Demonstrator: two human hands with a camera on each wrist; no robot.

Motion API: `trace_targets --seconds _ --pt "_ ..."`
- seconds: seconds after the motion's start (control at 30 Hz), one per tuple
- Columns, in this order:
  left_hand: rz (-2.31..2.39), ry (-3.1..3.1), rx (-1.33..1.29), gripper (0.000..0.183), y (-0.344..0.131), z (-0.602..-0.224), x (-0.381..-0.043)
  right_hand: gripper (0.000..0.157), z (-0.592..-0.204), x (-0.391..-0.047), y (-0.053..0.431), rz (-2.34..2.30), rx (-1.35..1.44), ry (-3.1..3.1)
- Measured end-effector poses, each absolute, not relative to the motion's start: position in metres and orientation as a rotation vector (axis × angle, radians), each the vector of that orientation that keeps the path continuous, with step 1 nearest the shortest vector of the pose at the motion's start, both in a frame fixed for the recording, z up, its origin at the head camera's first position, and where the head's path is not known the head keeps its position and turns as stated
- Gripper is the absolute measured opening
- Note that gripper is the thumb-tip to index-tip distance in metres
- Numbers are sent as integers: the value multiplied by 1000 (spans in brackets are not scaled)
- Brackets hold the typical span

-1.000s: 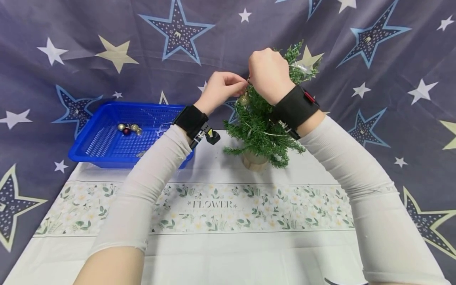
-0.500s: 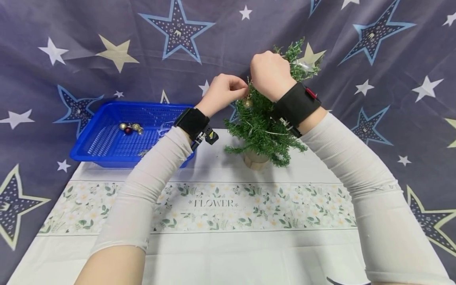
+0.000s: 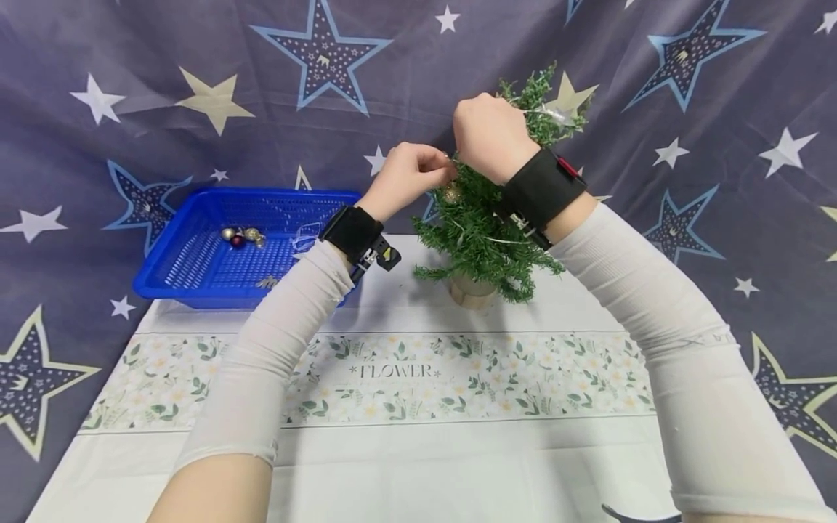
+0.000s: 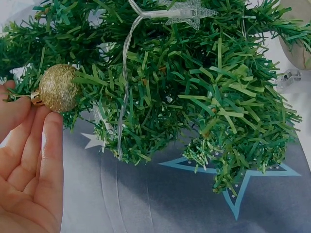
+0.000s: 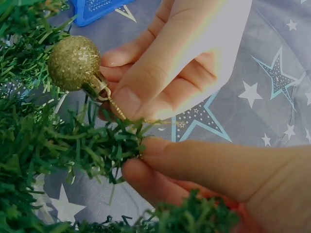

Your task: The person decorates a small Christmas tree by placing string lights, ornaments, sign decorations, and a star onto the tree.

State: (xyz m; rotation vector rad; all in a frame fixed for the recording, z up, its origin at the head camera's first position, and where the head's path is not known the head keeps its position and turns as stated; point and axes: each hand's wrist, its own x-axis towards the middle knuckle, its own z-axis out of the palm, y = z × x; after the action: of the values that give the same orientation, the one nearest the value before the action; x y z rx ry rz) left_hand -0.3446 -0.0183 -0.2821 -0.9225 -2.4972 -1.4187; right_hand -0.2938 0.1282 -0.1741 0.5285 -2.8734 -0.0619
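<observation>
A small artificial Christmas tree (image 3: 487,232) stands on the table in a pale round base (image 3: 471,292). From its left side hangs a gold glitter bauble (image 5: 74,63) on a thin gold cord (image 5: 115,107). Thumb and fingers of my left hand (image 3: 400,174) pinch that cord just beside the bauble's cap, as the right wrist view shows. Close by, my right hand (image 3: 493,138) pinches the tip of a green branch (image 5: 116,145) between thumb and forefinger. Seen from the head, the back of the right hand hides its fingertips.
A blue plastic basket (image 3: 196,290) at the left holds several gold and dark red baubles (image 3: 238,236) and clear string pieces. Clear light wire (image 4: 127,73) with star lights winds through the tree. A star-patterned curtain (image 3: 405,65) hangs close behind.
My left hand and the bauble have come down slightly, beside the branch. The right hand has stayed almost in place at the tree.
</observation>
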Motion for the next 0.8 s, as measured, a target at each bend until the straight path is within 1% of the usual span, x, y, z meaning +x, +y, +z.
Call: trace_targets --seconds 0.3,0.63,0.8 --pt "-1426 -2499 -931 16 -20 -284 -347 38 -177 -295 127 -44 565 -2875" --pt "-1414 -2524 -892 18 -16 -282 -350 40 -175 -293 133 93 640 -2804" --pt "-1434 -2516 -892 20 -18 -282 -348 35 -177 -288 135 153 656 -2749"
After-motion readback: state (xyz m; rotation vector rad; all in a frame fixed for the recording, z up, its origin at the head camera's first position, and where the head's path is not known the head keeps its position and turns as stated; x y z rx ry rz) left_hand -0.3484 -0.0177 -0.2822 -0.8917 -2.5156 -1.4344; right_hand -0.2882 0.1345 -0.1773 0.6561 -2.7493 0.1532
